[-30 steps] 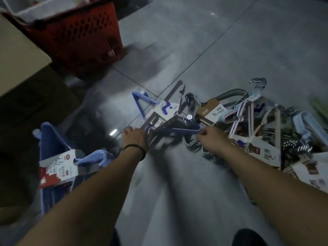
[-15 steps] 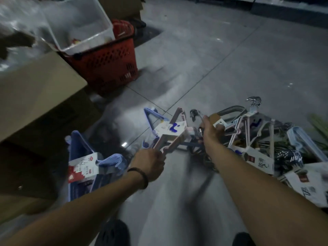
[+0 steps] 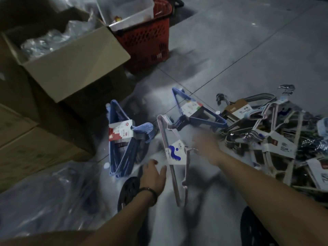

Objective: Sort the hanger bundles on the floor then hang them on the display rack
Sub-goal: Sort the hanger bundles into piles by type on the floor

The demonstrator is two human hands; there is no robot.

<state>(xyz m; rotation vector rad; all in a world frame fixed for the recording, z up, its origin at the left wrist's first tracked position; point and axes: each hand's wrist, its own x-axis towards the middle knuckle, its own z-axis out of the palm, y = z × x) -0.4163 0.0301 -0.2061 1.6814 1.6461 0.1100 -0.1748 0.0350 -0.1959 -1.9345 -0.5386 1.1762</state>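
Note:
A pale pink hanger bundle (image 3: pixel 173 153) with a white and blue label lies on the floor between my hands. My left hand (image 3: pixel 153 176) hovers just left of it, fingers spread and holding nothing. My right hand (image 3: pixel 206 148) is blurred, stretched out past the bundle towards the heap; its fingers cannot be made out. A blue hanger bundle (image 3: pixel 124 139) with a red and white label lies further left. Another blue bundle (image 3: pixel 197 114) lies beyond. A tangled heap of hanger bundles (image 3: pixel 269 132) fills the right side.
An open cardboard box (image 3: pixel 71 68) with plastic-wrapped goods stands at the left, more cartons below it. A red basket (image 3: pixel 147 41) holding a clear tub stands behind. Clear plastic wrap (image 3: pixel 44 201) lies at bottom left. My dark shoes show at the bottom.
My left hand has let go of the pink bundle, which now lies on the floor nearer to me. My right hand has left the heap and is moving. The view has tilted left.

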